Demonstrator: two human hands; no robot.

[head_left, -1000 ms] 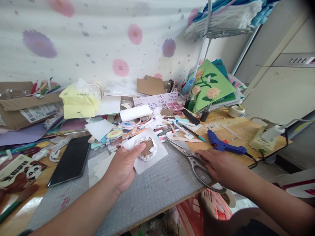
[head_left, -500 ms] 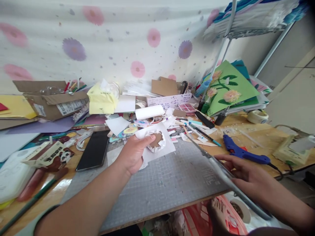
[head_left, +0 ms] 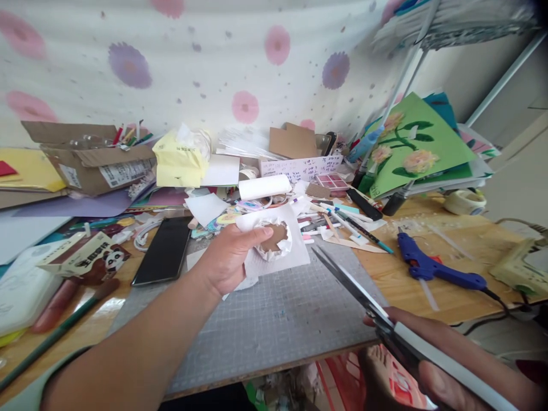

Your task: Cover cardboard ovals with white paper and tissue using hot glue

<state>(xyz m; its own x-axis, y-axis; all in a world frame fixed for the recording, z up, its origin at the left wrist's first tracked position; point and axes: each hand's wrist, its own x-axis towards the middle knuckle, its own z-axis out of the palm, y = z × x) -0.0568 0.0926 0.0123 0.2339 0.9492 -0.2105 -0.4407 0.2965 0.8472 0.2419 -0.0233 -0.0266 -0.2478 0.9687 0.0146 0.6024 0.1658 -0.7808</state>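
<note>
My left hand is closed on a white paper sheet that carries a brown cardboard cut-out ringed by crumpled white paper, held above the grey cutting mat. My right hand, low at the right edge, grips the handles of large metal scissors. The blades are slightly parted and point up and left toward the paper, a short gap away from it.
A black phone lies left of the mat. A blue glue gun rests on the wooden desk at right. Pens, paper scraps, a white roll, a yellow tissue pack and a cardboard box crowd the back. Green flower cards lean at right.
My right hand took the scissors off the mat's right edge, lifted them and pulled back toward me, blades now aimed at the paper. My left hand kept holding the paper.
</note>
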